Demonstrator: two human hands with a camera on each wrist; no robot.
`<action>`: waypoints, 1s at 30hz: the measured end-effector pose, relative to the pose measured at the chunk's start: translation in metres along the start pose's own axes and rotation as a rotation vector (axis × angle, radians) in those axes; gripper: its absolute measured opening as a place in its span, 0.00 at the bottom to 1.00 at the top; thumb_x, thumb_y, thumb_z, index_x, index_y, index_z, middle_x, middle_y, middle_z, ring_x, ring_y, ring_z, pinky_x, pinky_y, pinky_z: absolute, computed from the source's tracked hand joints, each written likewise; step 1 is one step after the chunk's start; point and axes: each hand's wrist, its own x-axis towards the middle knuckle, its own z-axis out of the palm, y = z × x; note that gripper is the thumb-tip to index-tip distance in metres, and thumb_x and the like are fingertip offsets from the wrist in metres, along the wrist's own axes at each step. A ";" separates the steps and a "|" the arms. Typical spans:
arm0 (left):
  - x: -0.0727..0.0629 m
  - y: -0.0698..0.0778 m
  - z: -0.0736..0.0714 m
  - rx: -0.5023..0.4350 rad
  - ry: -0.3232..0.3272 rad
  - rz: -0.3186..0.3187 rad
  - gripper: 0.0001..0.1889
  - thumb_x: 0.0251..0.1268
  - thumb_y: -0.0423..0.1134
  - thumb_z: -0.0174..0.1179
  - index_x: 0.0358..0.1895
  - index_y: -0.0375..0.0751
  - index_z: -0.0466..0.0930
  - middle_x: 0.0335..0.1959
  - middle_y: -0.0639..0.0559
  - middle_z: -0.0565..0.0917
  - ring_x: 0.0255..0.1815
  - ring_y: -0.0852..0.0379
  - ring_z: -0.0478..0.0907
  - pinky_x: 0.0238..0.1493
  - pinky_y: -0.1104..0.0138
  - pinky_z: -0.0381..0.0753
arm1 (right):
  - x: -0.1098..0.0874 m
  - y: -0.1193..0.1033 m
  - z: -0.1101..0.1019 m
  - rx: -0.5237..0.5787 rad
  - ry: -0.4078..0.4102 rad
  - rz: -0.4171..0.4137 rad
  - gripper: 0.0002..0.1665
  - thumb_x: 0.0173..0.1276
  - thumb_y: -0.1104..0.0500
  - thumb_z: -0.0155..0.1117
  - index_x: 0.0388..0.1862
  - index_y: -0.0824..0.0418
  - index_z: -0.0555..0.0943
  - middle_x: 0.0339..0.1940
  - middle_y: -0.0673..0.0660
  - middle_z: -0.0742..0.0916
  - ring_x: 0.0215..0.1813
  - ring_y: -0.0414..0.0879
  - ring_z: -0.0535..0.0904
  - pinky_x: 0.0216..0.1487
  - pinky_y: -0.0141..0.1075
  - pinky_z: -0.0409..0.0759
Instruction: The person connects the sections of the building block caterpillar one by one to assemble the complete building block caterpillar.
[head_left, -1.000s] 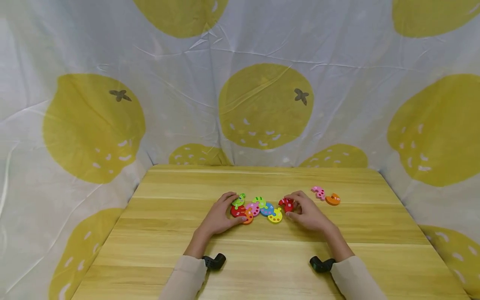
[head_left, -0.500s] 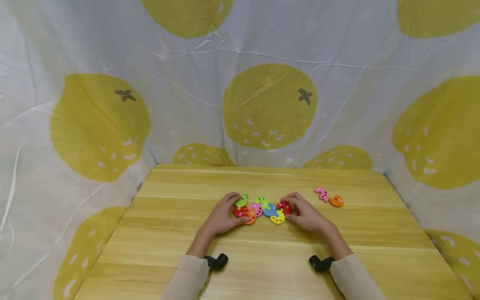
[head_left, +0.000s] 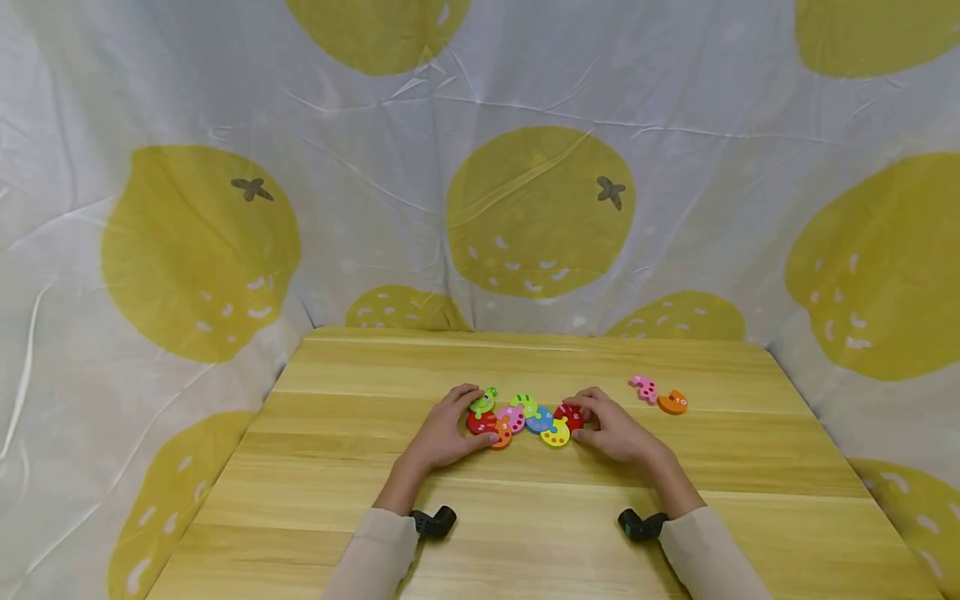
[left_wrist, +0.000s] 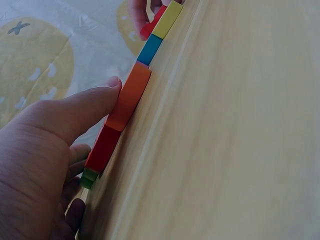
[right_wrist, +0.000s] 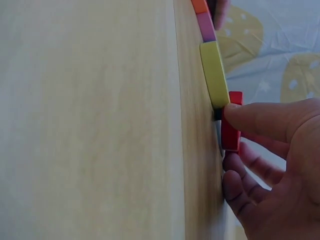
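Note:
A row of joined caterpillar puzzle pieces lies on the table, from a green head piece (head_left: pixel 483 402) at the left to a yellow piece (head_left: pixel 556 433). My left hand (head_left: pixel 442 429) holds the row's left end, thumb against the orange piece (left_wrist: pixel 131 97) and fingers around the head's far side. At the other end, my right hand (head_left: pixel 615 429) pinches a red puzzle piece (head_left: pixel 572 415) between thumb and fingers. That red piece (right_wrist: pixel 230 127) touches the yellow one and appears slightly higher than it in the right wrist view. Fingers partly cover it from above.
Two loose pieces, a pink one (head_left: pixel 643 388) and an orange one marked 10 (head_left: pixel 672 402), lie beyond my right hand. The wooden table (head_left: pixel 525 533) ends at a lemon-print cloth (head_left: pixel 390 208) behind and at both sides.
My right hand has moved left with the red piece, closing the gap to the yellow piece, and the red piece has turned a little. The left hand keeps its place on the row.

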 end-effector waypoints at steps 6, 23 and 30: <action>0.000 0.001 -0.001 0.001 -0.005 -0.011 0.47 0.58 0.67 0.70 0.77 0.48 0.68 0.78 0.52 0.66 0.79 0.43 0.65 0.76 0.45 0.67 | 0.001 0.003 0.000 -0.009 -0.008 -0.005 0.31 0.71 0.59 0.69 0.71 0.59 0.76 0.64 0.58 0.76 0.49 0.47 0.72 0.49 0.35 0.77; 0.000 0.004 -0.003 0.000 -0.011 -0.007 0.46 0.58 0.65 0.70 0.77 0.48 0.68 0.79 0.51 0.66 0.80 0.44 0.62 0.77 0.45 0.66 | -0.001 0.006 0.000 0.055 0.037 -0.011 0.30 0.71 0.61 0.68 0.71 0.63 0.76 0.58 0.57 0.79 0.48 0.48 0.74 0.47 0.33 0.76; -0.001 0.005 -0.005 -0.005 -0.006 0.018 0.46 0.59 0.64 0.70 0.77 0.46 0.69 0.79 0.50 0.67 0.83 0.44 0.58 0.79 0.44 0.62 | -0.005 0.015 -0.010 0.079 0.120 0.073 0.28 0.72 0.60 0.68 0.69 0.59 0.77 0.56 0.55 0.82 0.52 0.48 0.78 0.55 0.39 0.80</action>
